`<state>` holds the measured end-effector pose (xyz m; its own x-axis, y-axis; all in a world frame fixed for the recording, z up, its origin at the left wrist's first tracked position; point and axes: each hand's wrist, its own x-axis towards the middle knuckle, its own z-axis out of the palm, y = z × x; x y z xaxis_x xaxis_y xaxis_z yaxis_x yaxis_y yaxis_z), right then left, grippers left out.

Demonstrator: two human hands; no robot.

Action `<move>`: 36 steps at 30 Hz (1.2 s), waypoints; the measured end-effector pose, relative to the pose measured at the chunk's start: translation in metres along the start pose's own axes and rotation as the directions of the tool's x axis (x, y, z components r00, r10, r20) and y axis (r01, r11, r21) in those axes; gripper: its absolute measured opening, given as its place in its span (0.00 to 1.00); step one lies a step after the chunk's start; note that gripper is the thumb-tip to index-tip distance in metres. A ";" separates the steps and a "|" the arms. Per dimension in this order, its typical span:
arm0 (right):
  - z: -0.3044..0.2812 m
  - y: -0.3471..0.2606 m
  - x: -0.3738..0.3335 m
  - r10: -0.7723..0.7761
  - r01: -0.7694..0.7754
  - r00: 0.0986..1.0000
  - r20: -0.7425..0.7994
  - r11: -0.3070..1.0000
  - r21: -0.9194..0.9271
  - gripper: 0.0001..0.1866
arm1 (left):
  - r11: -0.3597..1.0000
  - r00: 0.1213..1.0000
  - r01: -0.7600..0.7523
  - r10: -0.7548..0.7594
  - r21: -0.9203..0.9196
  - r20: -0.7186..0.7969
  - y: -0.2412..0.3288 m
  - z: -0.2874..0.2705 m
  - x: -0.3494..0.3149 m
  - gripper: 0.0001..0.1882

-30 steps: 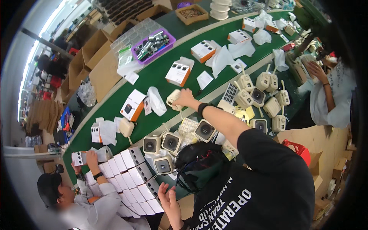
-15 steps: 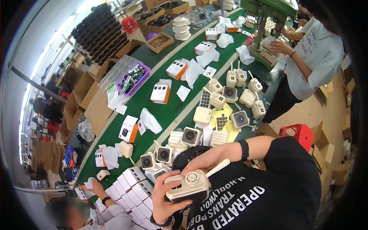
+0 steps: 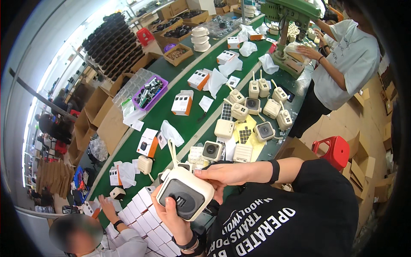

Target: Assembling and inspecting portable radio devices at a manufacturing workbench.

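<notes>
I hold a cream, square camera unit (image 3: 185,196) with a dark front panel and two thin antennas close to my chest. My left hand (image 3: 170,216) cups it from below, fingers wrapped around its left side. My right hand (image 3: 222,174) rests on its upper right edge, fingertips touching the casing. Beyond my hands, several more cream units (image 3: 252,115) of the same kind stand on the green conveyor table (image 3: 188,126), some on yellow sheets.
Orange-and-white boxes (image 3: 182,103) and white plastic bags lie along the belt. Small white boxes (image 3: 143,210) are stacked at lower left, where a co-worker (image 3: 107,233) reaches. Another person (image 3: 342,64) works at a green drill press (image 3: 287,25). A red stool (image 3: 336,150) stands right.
My right hand reached out over the table a second ago, then came back. The cream unit is now nearer my chest in both hands, its dark front turned up toward me.
</notes>
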<state>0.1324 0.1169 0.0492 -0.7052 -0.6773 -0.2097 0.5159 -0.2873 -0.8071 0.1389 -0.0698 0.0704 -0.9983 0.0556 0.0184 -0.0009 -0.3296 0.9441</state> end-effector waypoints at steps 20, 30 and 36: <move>0.014 0.002 0.002 -0.113 0.127 0.984 -0.141 0.988 0.091 0.32 | 0.894 0.922 -0.357 0.384 0.270 -0.052 -0.008 0.006 0.002 0.16; 0.035 -0.008 -0.011 -0.967 0.438 0.214 0.140 -0.033 -0.898 0.12 | 0.928 0.938 -0.309 0.334 0.210 -0.096 -0.006 0.014 0.004 0.16; 0.041 0.002 -0.006 -0.960 0.347 0.199 0.195 -0.117 -0.930 0.11 | 0.875 0.904 -0.343 0.406 0.341 -0.132 -0.010 0.018 0.004 0.16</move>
<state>0.1574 0.0932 0.0715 -0.5405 0.0091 0.8413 -0.7580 0.4288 -0.4915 0.1358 -0.0493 0.0671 -0.9108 -0.2080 0.3567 0.3620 0.0134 0.9321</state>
